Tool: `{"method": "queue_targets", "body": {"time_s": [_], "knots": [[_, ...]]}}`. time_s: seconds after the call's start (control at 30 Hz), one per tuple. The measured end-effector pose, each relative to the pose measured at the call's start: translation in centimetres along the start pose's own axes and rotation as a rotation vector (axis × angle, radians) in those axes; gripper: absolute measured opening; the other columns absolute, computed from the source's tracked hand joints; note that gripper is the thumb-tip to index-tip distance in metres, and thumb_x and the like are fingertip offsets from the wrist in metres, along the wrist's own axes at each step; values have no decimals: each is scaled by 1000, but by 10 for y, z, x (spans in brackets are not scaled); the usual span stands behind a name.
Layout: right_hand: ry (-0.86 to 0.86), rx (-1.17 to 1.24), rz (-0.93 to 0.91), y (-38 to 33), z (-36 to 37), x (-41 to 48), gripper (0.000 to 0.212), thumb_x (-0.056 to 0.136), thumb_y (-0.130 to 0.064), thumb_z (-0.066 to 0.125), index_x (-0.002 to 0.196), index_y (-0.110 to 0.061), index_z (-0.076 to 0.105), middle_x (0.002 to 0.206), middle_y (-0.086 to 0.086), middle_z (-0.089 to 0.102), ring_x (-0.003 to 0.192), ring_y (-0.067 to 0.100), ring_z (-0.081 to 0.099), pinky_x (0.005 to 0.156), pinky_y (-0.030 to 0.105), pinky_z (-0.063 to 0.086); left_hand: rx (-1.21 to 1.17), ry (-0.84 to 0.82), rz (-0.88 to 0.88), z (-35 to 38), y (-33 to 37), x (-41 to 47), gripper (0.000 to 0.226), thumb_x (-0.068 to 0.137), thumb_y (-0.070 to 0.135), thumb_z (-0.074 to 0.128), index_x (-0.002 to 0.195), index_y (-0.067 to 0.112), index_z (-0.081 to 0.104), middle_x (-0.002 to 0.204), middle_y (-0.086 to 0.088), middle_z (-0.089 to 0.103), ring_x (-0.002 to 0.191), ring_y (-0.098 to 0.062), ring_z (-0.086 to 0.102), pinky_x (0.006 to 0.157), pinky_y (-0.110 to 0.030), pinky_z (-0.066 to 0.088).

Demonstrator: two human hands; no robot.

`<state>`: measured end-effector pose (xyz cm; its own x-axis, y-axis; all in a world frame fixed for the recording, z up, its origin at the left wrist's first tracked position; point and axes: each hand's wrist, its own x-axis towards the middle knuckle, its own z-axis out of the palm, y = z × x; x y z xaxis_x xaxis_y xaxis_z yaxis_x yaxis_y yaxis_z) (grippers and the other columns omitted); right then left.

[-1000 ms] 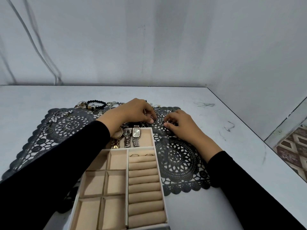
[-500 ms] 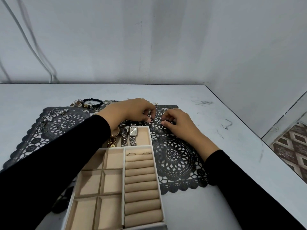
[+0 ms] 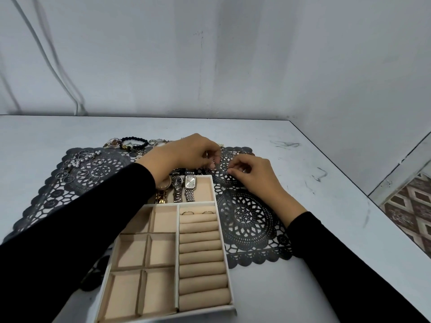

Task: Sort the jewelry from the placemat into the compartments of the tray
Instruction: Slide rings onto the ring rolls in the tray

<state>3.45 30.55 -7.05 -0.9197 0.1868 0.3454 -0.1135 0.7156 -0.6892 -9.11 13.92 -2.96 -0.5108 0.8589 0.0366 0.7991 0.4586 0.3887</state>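
Note:
A black lace placemat (image 3: 247,217) lies on the table. On it stands a beige velvet tray (image 3: 161,249) with white walls. Three watches (image 3: 190,185) lie in its far compartment. Two rings (image 3: 187,212) sit in the first slot of the ring rolls. My left hand (image 3: 186,155) hovers just beyond the tray with fingers pinched on a small ring (image 3: 206,154). My right hand (image 3: 251,176) rests on the mat beside it, fingertips pinched together; what they hold is hidden. Loose rings and pearls (image 3: 79,164) and a black bead bracelet (image 3: 134,142) lie at the mat's far left.
The white table (image 3: 314,264) ends at a right edge with patterned floor tiles (image 3: 415,206) beyond. A grey wall closes the back and right side. White cables (image 3: 58,66) run down the wall at far left.
Both hands stayed over the same spot beyond the tray. The left hand's fingers lifted slightly off the mat with the small ring. The camera drifted a little.

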Motion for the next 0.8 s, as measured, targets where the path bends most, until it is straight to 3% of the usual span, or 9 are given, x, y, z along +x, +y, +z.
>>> {"method": "queue_targets", "body": {"time_s": [0.07,0.13,0.27,0.43,0.6,0.7,0.8], "knots": [[27,99,70,-3,-1,-1,6,77,-15,76,83,-16,73,76,-3,70,69,6,59,67,14,47,-77,41,-27,-1,2,-5,14,88,9,67,94,21,71,82,9,71,63,8,60,60,-11,42],[38,199,133,-5,-3,-2,8,77,-15,78,84,-16,75,77,1,72,71,9,64,73,20,52,-131,90,-62,-3,3,-12,13,87,11,70,94,20,73,77,11,69,57,12,56,59,-9,40],[31,362,231,-14,-6,-8,12,76,-17,78,87,-17,76,82,5,74,77,17,69,78,28,56,-283,201,-158,-4,2,-30,11,80,19,79,88,23,73,77,6,73,59,5,60,65,-17,44],[22,544,311,-32,-5,-18,12,77,-9,76,88,-13,76,75,5,72,68,10,64,61,22,53,-475,321,-228,-7,8,-61,8,79,20,80,85,20,75,75,-2,75,66,2,64,70,-18,46],[-34,651,349,-48,-9,-34,16,80,-4,72,96,-5,74,86,15,73,69,15,66,69,23,57,-637,424,-246,-12,17,-90,10,79,14,79,88,14,75,75,-1,71,70,-2,65,76,-18,52],[-36,674,334,-58,-9,-42,16,82,-2,70,97,-5,73,86,14,73,74,17,67,76,25,58,-694,464,-270,-11,22,-107,10,80,14,78,90,13,74,76,-2,70,74,-9,67,81,-26,56],[-17,688,317,-66,-9,-51,15,82,-2,69,96,-5,73,86,15,73,76,18,67,77,25,58,-702,469,-284,-8,30,-123,10,82,15,77,91,14,75,76,-1,69,74,-17,63,71,-31,53]]}}
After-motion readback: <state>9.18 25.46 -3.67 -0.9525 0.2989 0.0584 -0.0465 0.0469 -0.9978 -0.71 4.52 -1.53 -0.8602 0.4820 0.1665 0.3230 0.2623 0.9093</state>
